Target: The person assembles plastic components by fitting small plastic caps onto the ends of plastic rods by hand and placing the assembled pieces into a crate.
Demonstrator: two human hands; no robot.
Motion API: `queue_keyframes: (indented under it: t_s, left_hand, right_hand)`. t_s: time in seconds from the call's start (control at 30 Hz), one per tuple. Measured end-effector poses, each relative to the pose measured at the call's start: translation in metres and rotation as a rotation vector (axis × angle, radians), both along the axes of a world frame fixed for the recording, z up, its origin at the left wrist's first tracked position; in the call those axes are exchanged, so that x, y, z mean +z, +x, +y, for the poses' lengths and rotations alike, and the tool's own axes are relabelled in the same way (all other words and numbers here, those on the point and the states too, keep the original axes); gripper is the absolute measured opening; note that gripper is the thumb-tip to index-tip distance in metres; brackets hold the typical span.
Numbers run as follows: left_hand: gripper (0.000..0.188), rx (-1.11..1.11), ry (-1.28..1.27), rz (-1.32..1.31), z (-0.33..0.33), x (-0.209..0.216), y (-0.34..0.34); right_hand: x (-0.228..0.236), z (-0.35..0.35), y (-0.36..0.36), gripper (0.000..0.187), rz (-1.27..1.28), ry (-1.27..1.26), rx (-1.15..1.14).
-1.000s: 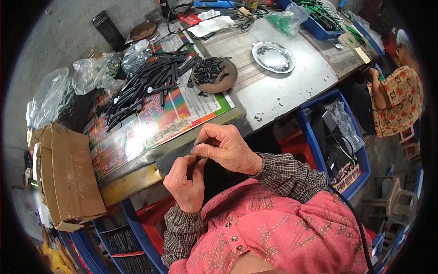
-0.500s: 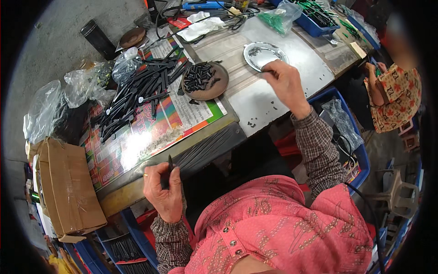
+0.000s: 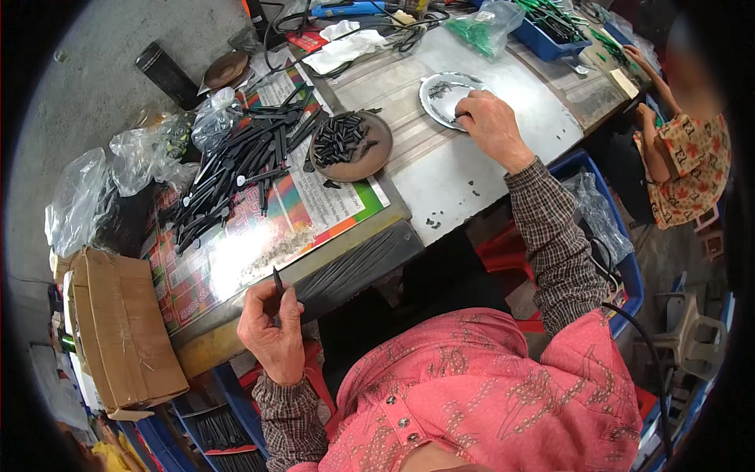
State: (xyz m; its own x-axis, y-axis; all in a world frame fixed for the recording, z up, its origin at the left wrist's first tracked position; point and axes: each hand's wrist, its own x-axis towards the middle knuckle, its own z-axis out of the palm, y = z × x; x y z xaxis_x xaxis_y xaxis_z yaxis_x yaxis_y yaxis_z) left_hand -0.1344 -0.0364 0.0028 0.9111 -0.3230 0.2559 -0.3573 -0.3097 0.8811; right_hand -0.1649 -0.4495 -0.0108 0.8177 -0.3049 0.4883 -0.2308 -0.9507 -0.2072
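My left hand (image 3: 271, 334) is closed at the table's near edge, pinching a slim black pointed piece (image 3: 278, 280) that sticks up between thumb and fingers. My right hand (image 3: 497, 132) reaches over the right rim of a small silvery plate (image 3: 429, 106), its thumb and fingers pressed together; whatever they pinch is hidden. Tiny dark slivers (image 3: 448, 86) lie in that plate. Left of it, a round brown dish (image 3: 370, 163) carries a heap of short black tube-like pieces (image 3: 342, 135). Long flat black strips (image 3: 255, 149) are piled farther left on a colourful printed sheet (image 3: 236, 263).
A cardboard box (image 3: 130, 322) stands at the table's left end, near clear plastic bags (image 3: 82, 193). A blue bin (image 3: 629, 267) sits below the right edge. Cables and a blue tool (image 3: 346, 10) lie at the back. Another person (image 3: 684, 169) works at the far right.
My right hand has shifted slightly, and its fingers are now lower at the plate's right side. My left hand has moved a little left, still gripping the black piece. The other person's arm has reached out.
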Motion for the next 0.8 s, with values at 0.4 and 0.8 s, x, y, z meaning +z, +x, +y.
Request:
queue_keyframes:
  t_s: [0.4, 0.8]
  left_hand:
    - [0.012, -0.005, 0.070, -0.031, -0.005, 0.003, 0.031]
    - [0.013, -0.020, 0.139, -0.051, -0.008, -0.001, 0.032]
  right_hand:
    - [0.005, -0.018, 0.017, 0.007, 0.106, -0.136, 0.047]
    - [0.002, -0.016, 0.030, 0.006, -0.038, -0.180, 0.125]
